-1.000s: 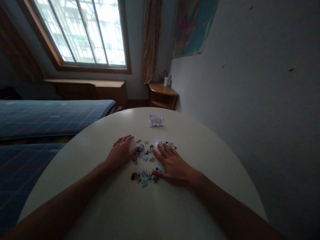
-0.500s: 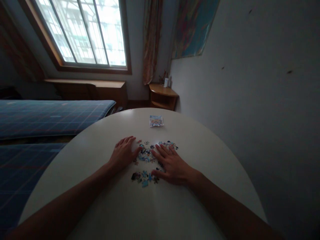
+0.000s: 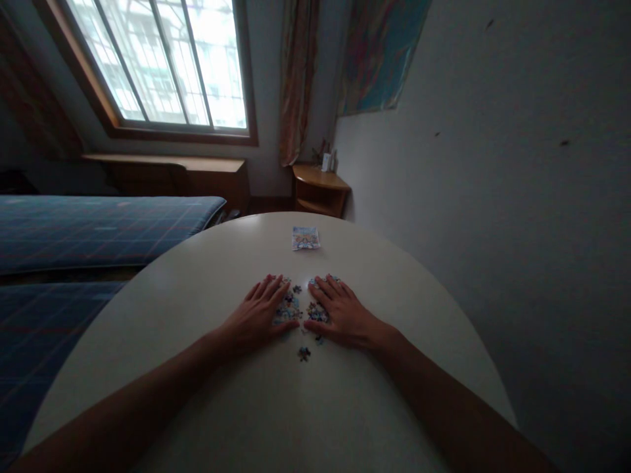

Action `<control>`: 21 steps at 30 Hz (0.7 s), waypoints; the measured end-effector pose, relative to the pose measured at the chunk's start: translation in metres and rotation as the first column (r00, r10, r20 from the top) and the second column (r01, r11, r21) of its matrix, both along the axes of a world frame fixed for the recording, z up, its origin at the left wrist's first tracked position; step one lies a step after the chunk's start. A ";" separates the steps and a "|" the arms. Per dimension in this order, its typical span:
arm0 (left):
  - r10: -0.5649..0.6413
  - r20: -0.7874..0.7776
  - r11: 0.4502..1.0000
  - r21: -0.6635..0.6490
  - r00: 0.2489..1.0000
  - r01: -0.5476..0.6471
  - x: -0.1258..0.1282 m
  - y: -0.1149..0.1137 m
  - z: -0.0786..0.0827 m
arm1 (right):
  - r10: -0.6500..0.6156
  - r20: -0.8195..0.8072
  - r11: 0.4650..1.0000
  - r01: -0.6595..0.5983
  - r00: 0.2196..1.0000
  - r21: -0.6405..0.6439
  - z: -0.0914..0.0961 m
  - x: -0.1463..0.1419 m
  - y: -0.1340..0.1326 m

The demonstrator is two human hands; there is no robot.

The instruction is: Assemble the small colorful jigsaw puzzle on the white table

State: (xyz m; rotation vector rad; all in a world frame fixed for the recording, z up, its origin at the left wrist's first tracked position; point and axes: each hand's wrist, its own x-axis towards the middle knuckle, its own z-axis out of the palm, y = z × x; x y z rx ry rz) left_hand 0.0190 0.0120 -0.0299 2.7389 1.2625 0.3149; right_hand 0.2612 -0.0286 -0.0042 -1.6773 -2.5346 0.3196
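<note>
Several small colourful jigsaw pieces (image 3: 294, 309) lie bunched together on a round white table (image 3: 207, 289). My left hand (image 3: 259, 314) lies flat on the left side of the bunch, fingers stretched out and covering some pieces. My right hand (image 3: 341, 315) lies flat on the right side, fingers spread, also over some pieces. The two hands nearly meet with the pieces between them. One stray piece (image 3: 303, 353) sits just in front of the hands.
A small printed packet (image 3: 305, 238) lies farther back on the table. A bed with a blue checked cover (image 3: 93, 226) stands to the left, a wooden corner stand (image 3: 320, 187) behind the table, and a grey wall (image 3: 493, 164) close on the right.
Both hands have slid inward toward each other, sweeping the scattered pieces into a tighter bunch. The front row of pieces is gone except for one stray piece.
</note>
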 end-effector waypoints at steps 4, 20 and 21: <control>0.115 0.102 0.993 0.009 0.988 -0.116 0.005 0.014 -0.004 | 0.049 -0.028 0.999 -0.048 0.998 0.018 0.007 -0.014 -0.014; 0.006 0.043 1.000 0.001 0.999 -0.006 0.011 0.014 -0.002 | -0.076 0.010 0.996 0.075 0.997 0.040 -0.003 -0.026 0.013; 0.006 0.048 1.000 -0.001 0.999 -0.006 0.012 0.018 -0.003 | -0.075 0.012 0.996 0.074 0.997 0.042 -0.003 -0.025 0.017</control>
